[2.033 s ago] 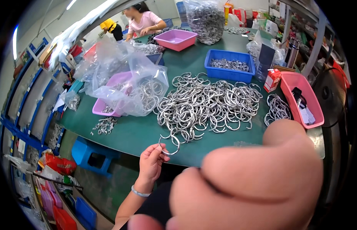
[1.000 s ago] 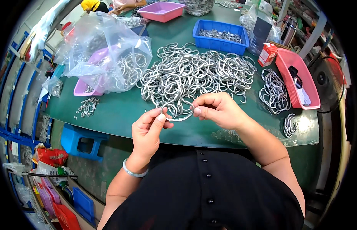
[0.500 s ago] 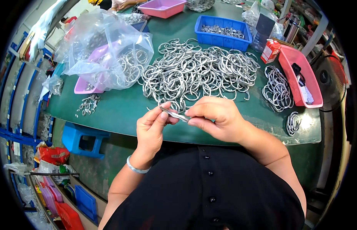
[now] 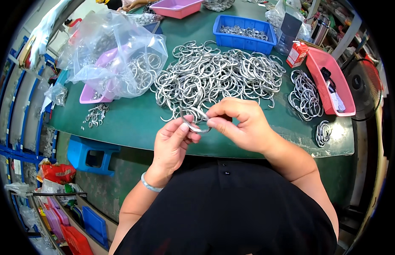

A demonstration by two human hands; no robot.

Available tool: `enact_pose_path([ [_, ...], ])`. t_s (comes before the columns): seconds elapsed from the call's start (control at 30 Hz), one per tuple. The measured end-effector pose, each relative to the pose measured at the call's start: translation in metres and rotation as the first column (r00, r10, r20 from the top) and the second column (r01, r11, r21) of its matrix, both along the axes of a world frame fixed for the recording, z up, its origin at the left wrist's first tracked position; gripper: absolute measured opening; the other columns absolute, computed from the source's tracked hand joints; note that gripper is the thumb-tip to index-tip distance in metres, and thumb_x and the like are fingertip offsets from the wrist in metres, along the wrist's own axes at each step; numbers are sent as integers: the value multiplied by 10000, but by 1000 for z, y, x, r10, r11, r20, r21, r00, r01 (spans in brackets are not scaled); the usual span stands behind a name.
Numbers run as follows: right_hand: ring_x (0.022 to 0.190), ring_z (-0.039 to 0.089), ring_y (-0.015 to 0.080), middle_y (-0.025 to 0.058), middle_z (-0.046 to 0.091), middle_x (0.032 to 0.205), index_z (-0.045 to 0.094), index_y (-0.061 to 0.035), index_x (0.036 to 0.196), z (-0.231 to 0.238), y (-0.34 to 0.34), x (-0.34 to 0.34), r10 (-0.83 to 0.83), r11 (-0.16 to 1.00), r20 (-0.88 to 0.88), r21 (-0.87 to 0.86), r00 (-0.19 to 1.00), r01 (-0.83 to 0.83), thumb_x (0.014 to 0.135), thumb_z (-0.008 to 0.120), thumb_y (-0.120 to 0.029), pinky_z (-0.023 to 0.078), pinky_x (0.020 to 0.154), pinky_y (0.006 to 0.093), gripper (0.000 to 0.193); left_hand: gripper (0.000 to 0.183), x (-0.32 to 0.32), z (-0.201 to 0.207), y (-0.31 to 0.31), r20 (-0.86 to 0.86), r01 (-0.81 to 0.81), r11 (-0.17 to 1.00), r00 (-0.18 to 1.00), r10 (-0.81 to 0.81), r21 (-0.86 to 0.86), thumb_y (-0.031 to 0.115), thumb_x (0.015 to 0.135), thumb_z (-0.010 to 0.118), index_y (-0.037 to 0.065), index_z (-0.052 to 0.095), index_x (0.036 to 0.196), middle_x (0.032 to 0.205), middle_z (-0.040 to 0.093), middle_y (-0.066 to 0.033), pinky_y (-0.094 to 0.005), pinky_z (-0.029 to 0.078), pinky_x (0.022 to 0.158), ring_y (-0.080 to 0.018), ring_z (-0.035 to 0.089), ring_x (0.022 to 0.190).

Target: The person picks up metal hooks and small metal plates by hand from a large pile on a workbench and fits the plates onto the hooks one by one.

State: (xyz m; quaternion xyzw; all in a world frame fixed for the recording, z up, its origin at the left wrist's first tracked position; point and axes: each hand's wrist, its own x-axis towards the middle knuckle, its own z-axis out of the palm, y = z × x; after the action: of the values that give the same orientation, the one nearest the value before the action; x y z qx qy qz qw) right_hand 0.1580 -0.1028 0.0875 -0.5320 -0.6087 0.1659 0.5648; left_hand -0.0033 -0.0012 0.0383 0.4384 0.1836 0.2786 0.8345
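Observation:
A silver-coloured open metal bangle [image 4: 201, 130] is held between my two hands, just above the near edge of the green table. My left hand [image 4: 173, 141] pinches its left side between thumb and fingers. With thumb and forefinger, my right hand [image 4: 244, 124] grips its right side. The bangle is tilted so that its curve shows, and my fingertips cover parts of it. Right behind my hands spreads a big heap of similar silver bangles [image 4: 223, 76]. A smaller pile of bangles [image 4: 306, 95] lies to the right, with a little stack [image 4: 323, 134] nearer me.
Behind the heap stands a blue tray [image 4: 244, 46] of small metal pieces. A pink basket [image 4: 331, 87] and red box [image 4: 297, 54] are at right. On the left, a clear plastic bag [image 4: 117, 55] covers a lilac tray [image 4: 89, 95]; small rings [image 4: 95, 115] lie beside it.
The bangle has turned from nearly edge-on to showing its round opening. My fingers have shifted slightly on it, and both hands still grip it.

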Motion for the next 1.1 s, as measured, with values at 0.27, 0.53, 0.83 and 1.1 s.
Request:
enact_pose_path([
  [0.27,639,527,62,20,594,748,618,10,870,-37,0,21,-22,967,-399,-243,917,-83,796,583,-68,441,569,200,112,149,2,23,-3,49,-126,528,986,158,840,-14,749,608,-22,600,897,776,593,-82,-232,437,591,-151,555,665],
  [0.53,615,523,56,17,601,726,618,0,897,-43,4,18,-28,918,-533,-349,845,-189,812,555,-81,449,572,196,133,94,6,26,0,-23,-25,506,996,89,862,-22,781,560,-44,563,872,804,543,-81,-192,437,576,-97,531,636],
  [0.83,652,506,53,12,594,745,594,11,934,-53,2,15,51,865,-446,-428,893,-263,811,554,-72,422,594,205,154,90,-15,43,11,-5,-76,404,981,196,911,-23,745,579,-3,554,829,818,532,-82,-224,403,605,-125,492,683],
  [1.1,645,512,65,25,590,726,596,4,914,-71,-10,34,-47,859,-304,-498,951,-117,801,555,-84,425,588,217,149,150,-49,112,87,428,-377,-204,762,485,903,-68,799,498,-24,531,938,885,570,-128,-252,453,666,-143,541,744],
])
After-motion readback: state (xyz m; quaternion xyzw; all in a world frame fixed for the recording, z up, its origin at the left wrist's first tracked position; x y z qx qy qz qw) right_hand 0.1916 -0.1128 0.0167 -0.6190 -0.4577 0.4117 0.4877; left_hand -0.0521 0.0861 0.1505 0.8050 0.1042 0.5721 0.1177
